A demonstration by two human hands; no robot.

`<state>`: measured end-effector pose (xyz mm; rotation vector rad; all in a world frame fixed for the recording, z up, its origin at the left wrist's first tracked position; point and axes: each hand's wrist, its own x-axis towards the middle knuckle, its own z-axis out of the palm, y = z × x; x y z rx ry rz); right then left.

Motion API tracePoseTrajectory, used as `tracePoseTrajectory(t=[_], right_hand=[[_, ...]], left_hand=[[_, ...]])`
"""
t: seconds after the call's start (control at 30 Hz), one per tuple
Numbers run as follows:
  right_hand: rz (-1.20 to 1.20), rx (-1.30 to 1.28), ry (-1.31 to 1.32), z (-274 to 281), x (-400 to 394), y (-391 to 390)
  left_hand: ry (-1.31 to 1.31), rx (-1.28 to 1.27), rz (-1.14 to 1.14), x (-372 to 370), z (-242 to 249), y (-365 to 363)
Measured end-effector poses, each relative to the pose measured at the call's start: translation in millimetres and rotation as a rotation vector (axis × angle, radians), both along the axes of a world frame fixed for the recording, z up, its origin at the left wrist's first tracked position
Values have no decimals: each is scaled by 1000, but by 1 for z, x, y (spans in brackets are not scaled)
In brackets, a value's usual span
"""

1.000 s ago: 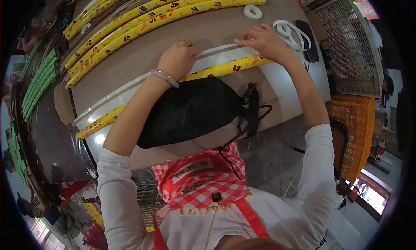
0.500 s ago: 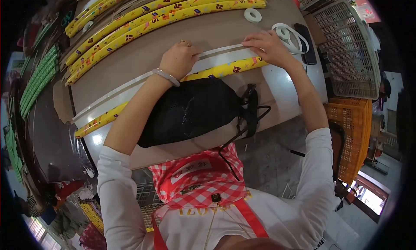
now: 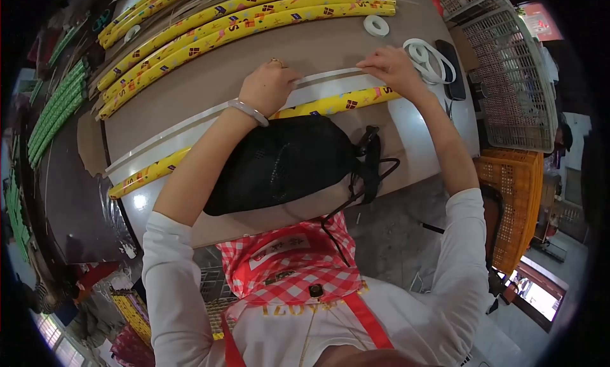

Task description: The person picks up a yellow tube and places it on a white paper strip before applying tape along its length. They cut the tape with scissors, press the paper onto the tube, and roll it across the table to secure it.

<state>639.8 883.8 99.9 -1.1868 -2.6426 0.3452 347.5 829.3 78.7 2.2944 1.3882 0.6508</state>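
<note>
A long narrow white strip [image 3: 184, 127] runs along the sheet edge on the table, from the far left up toward my right hand. My left hand [image 3: 267, 88], with a bangle on its wrist, is closed with its fingertips on this strip. Farther right, my right hand [image 3: 393, 69] has its fingertips pinched together at the strip's right part. Just below both hands lies a yellow printed roll [image 3: 346, 102], partly hidden by my left forearm. A black drawstring bag [image 3: 279, 163] rests in front of it, between my forearms.
Several yellow printed rolls [image 3: 254, 25] lie along the back. A white tape roll [image 3: 376, 26], loops of white tape [image 3: 429, 61] and a black phone-like object [image 3: 450, 65] sit at the right. Wire baskets [image 3: 508, 74] and an orange crate [image 3: 508, 202] stand beyond the table's right edge.
The fingers of my right hand have drawn closer together at the strip. My left hand stays on the strip, and the view has shifted slightly.
</note>
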Motion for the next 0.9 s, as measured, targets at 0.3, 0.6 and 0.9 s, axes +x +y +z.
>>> tracePoseTrajectory(t=[0.3,0.6,0.9], right_hand=[[206,385,-171,11,5,-5],[-61,125,48,0,16,-5],[200,432,-371,11,14,-9]], left_hand=[[12,36,5,0,-1,0],[20,26,-2,-1,0,0],[20,7,9,0,3,-1]])
